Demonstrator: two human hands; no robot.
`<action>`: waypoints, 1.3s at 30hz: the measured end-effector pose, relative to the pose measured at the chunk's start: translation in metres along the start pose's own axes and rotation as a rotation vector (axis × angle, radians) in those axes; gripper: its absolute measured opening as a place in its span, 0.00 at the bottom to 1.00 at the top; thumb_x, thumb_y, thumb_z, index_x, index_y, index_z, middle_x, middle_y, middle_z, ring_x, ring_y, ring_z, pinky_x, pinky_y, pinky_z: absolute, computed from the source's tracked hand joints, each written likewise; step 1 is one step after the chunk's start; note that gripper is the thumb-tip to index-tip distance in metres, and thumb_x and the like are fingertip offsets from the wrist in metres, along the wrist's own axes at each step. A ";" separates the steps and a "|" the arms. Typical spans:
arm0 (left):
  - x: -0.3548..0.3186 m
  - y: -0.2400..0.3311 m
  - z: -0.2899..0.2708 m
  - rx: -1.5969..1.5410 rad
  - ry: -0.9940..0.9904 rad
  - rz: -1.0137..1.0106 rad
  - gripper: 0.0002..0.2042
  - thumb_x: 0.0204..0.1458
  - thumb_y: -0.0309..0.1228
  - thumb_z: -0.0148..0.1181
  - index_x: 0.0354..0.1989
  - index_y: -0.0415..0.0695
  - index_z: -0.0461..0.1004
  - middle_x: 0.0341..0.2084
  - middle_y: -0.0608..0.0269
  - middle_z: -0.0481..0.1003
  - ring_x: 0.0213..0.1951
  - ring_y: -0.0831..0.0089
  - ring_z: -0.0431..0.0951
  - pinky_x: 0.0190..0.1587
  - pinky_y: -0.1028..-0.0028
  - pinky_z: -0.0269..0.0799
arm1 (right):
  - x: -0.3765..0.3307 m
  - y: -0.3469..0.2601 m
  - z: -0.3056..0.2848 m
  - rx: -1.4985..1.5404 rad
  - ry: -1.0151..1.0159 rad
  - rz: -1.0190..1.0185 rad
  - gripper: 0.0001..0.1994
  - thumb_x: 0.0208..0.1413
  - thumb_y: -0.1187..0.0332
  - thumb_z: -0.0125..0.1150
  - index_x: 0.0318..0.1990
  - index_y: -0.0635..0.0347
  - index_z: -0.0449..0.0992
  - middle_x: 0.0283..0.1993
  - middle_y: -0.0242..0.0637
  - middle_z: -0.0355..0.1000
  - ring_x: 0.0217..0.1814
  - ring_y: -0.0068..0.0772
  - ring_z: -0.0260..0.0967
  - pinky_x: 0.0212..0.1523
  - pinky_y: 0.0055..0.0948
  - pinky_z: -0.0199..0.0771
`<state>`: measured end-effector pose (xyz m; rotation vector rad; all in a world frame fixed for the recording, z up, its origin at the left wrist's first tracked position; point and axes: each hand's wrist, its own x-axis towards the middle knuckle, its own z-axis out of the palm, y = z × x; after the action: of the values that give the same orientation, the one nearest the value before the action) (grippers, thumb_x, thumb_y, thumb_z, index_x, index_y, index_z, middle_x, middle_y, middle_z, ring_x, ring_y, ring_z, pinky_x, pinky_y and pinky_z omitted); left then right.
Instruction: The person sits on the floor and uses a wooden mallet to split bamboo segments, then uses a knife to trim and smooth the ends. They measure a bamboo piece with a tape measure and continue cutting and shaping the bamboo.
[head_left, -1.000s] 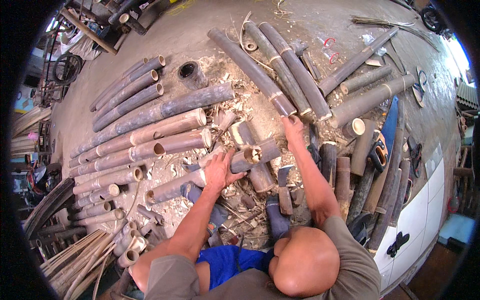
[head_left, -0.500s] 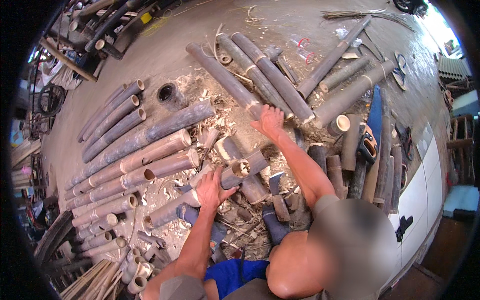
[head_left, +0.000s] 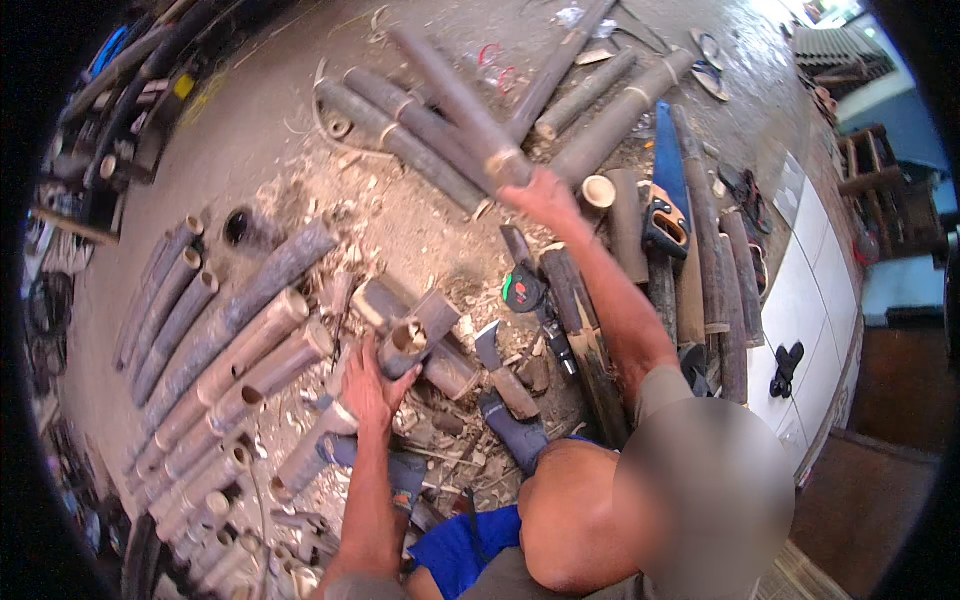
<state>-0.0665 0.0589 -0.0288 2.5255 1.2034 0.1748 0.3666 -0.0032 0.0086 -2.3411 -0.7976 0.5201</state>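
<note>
My right hand (head_left: 545, 200) is closed around the near end of a dark bamboo pole (head_left: 455, 100). That pole slants away to the upper left, above other poles, and its far end is blurred. My left hand (head_left: 372, 390) curls over a shorter bamboo tube (head_left: 435, 312), thumb on its right side. The tube has a round cut opening near my thumb and rests across a thicker bamboo piece (head_left: 450, 370). Just right of it lies a curved blade (head_left: 488, 345) with a bamboo-like handle (head_left: 515, 393). A green and black tape measure (head_left: 523, 290) sits farther right.
Several cut bamboo poles (head_left: 225, 375) lie at the left, near an upright dark tube (head_left: 250, 230). A blue-bladed handsaw (head_left: 668, 150) rests among bamboo on the right. Chips litter the ground (head_left: 460, 255). White tiles (head_left: 815, 290) and sandals (head_left: 708, 65) are farther right.
My right hand has taken the bamboo pole off the ground and swung it rightward over the others. The notched tube has turned under my left hand. The view has shifted right.
</note>
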 end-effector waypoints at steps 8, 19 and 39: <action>0.040 0.054 0.007 -0.045 -0.040 0.117 0.49 0.38 0.52 0.80 0.69 0.45 0.64 0.57 0.51 0.72 0.62 0.51 0.69 0.64 0.52 0.66 | -0.017 0.096 -0.050 -0.335 0.391 -0.125 0.32 0.60 0.45 0.66 0.60 0.65 0.77 0.56 0.60 0.77 0.61 0.59 0.74 0.63 0.49 0.72; 0.072 0.071 0.013 -0.075 -0.227 0.034 0.42 0.39 0.51 0.77 0.61 0.41 0.71 0.49 0.47 0.80 0.56 0.53 0.76 0.62 0.53 0.67 | -0.109 0.212 -0.097 -0.749 0.341 -0.030 0.38 0.53 0.50 0.71 0.68 0.59 0.69 0.62 0.56 0.73 0.63 0.60 0.72 0.63 0.55 0.71; 0.074 0.075 0.008 -0.091 -0.250 0.008 0.41 0.49 0.63 0.65 0.65 0.45 0.70 0.51 0.45 0.80 0.57 0.49 0.77 0.61 0.46 0.66 | -0.271 0.060 -0.107 0.339 0.484 -0.386 0.26 0.64 0.75 0.60 0.69 0.72 0.68 0.45 0.39 0.79 0.39 0.27 0.75 0.45 0.30 0.79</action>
<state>0.0372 0.0703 -0.0130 2.3891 1.0627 -0.0805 0.2467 -0.2621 0.0939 -1.8267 -0.8209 -0.0771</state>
